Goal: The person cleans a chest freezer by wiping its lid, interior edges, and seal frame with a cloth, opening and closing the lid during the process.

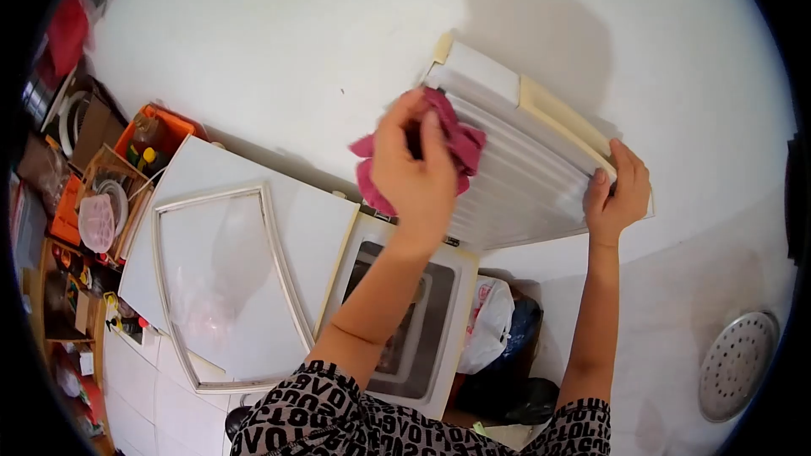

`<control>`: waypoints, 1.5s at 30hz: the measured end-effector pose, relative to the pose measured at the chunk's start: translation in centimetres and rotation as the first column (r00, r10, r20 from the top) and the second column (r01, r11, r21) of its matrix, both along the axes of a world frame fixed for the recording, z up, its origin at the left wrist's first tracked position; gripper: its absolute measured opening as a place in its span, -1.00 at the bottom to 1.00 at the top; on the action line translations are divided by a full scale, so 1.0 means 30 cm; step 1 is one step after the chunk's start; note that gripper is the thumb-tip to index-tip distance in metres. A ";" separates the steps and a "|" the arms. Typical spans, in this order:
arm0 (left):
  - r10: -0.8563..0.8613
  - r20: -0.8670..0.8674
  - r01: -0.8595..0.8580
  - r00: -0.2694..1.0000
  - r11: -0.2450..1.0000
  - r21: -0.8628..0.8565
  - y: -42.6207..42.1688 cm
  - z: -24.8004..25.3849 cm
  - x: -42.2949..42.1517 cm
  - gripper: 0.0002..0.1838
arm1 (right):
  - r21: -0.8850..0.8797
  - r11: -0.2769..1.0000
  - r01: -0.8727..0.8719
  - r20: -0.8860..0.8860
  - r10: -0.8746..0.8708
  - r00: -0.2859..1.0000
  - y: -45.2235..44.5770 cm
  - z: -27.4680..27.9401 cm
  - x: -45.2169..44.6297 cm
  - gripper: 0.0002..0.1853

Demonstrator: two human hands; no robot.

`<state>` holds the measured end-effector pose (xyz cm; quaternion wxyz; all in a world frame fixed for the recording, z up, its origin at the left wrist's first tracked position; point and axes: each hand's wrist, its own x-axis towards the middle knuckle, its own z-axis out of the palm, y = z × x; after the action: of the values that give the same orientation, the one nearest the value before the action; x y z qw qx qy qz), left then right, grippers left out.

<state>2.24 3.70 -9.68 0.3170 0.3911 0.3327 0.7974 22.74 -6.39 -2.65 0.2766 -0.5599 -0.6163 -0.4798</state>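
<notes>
The pink cloth (466,143) lies against the ribbed panel (515,181), near its upper left corner. The left hand (412,156) has a narrow, bunched grip on the cloth; the right hand (619,190) grips the panel's far edge, thumb on the ribbed side. Left of them, a pale frame (285,270) rests on the white cabinet (314,224); plastic bags (487,325) sit below the panel.

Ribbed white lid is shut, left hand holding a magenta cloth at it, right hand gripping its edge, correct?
Not shut: the head view shows the ribbed white lid raised open, magenta cloth in the left hand, right hand gripping the edge.
</notes>
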 end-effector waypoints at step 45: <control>-0.089 0.527 0.204 0.846 0.965 -0.165 0.161 -1.082 0.135 -0.85 | 0.057 0.997 -0.045 -0.137 0.052 0.989 -0.004 -0.059 0.029 -0.63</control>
<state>6.30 8.53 -42.14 0.4946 0.1516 0.2888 0.8056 23.62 -6.52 -4.42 0.3455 -0.5690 -0.5959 -0.4492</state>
